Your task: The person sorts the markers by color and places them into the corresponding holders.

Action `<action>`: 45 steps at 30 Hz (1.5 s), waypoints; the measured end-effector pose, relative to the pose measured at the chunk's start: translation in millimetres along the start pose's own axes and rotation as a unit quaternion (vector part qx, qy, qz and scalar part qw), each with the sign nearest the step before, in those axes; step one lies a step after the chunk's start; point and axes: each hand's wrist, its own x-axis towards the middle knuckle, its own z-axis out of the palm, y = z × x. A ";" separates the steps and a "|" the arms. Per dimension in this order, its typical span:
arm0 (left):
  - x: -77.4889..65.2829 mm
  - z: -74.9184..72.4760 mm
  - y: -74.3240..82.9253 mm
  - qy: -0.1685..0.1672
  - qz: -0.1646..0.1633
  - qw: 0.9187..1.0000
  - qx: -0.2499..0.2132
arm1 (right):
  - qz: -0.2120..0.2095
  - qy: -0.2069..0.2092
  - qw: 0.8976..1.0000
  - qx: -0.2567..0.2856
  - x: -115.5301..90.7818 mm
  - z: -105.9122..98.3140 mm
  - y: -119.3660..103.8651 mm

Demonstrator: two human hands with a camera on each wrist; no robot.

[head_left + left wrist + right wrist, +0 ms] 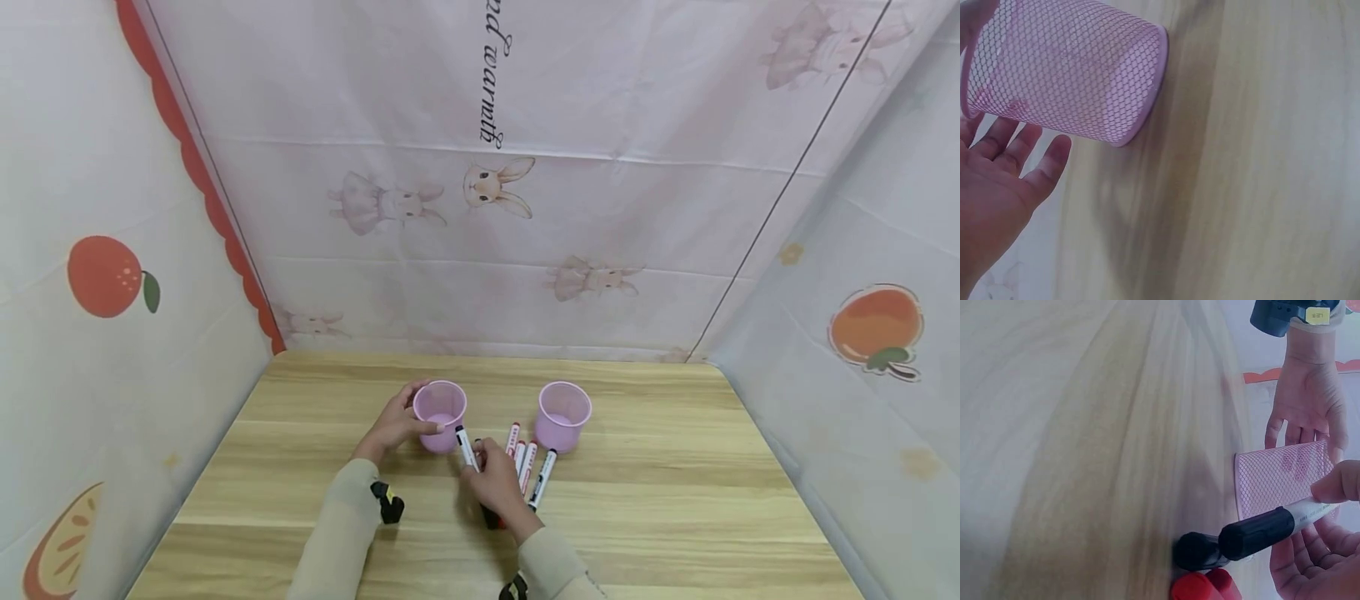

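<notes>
My left hand (396, 425) holds a pink mesh pen cup (441, 408), thumb across its near side and fingers round the far side. In the left wrist view the cup's mesh wall (1072, 69) shows close up, its base against the wood. My right hand (495, 482) pinches a white marker (466, 448) with black ends between thumb and fingers. One end of that marker points up toward the cup's rim. Beneath the right hand lie more markers, with red ends (1196, 587) and a black end (1196, 551), partly hidden by the hand.
A second pink mesh cup (563, 421) stands upright to the right. Close before it lie several red-capped white markers (528, 467) and a black-capped one (543, 479). The wooden table (675, 500) meets printed cloth walls (450, 308) at the back and sides.
</notes>
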 end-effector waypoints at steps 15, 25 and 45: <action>-2.2 -2.0 8.9 -0.012 0.011 1.000 0.015 | 0.014 0.008 0.998 0.053 7.7 -8.9 -9.5; -6.2 0.0 18.6 -0.025 0.010 0.999 0.017 | 0.010 0.020 0.997 0.078 16.0 -17.4 -14.7; -14.4 2.5 31.1 -0.021 0.005 1.000 0.021 | -0.041 0.052 0.986 0.153 26.7 -42.0 -45.4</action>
